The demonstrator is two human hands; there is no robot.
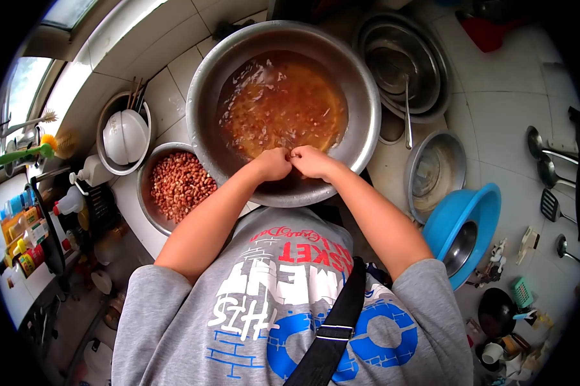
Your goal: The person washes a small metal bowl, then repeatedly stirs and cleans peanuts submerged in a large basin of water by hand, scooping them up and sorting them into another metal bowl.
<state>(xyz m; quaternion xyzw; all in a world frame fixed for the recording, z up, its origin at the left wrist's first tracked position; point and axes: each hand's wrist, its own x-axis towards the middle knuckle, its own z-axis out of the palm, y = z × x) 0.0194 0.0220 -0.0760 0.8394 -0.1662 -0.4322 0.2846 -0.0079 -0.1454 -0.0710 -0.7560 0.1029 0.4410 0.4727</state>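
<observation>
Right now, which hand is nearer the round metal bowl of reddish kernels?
Left. The left hand is right of the bowl; the right hand is farther right.

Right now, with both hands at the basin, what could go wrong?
1. Spill: the bowl of reddish peanuts sits close by the basin, beside the left forearm; an outward swing might knock it.
2. Splash: the left hand and right hand work near the basin's near rim, so water could slop onto the shirt.
3. Snag: a long-handled spoon sticks out of the metal bowls; the right arm might catch it if it swings wide.
</observation>
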